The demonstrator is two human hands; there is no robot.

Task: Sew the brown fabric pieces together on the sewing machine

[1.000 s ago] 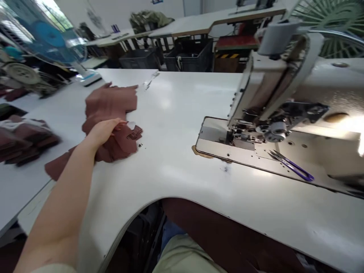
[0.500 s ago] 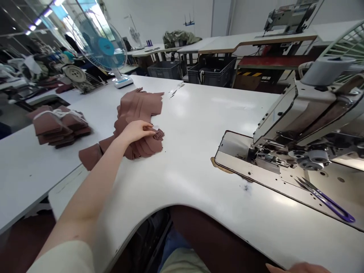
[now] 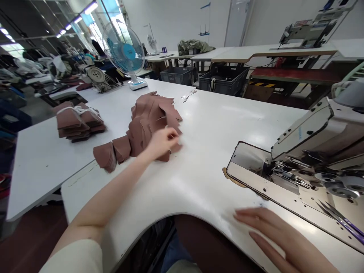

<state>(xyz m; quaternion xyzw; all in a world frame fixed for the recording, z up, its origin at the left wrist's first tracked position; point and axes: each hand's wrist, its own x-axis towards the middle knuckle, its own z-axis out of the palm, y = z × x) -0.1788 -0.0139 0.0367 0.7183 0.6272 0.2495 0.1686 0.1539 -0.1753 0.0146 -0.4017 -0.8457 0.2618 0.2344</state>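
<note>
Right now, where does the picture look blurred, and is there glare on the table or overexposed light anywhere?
In the head view, the left hand looks smeared, as do the fingertips of the right hand; in the head view, pale glare patches show on the white table; in the head view, the ceiling lights at upper left look washed out.

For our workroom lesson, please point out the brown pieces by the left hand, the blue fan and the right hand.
Brown pieces (image 3: pixel 143 124): head view, middle of the heap.
Blue fan (image 3: pixel 129 51): head view, central hub.
Right hand (image 3: pixel 284 232): head view, back of the hand.
</note>
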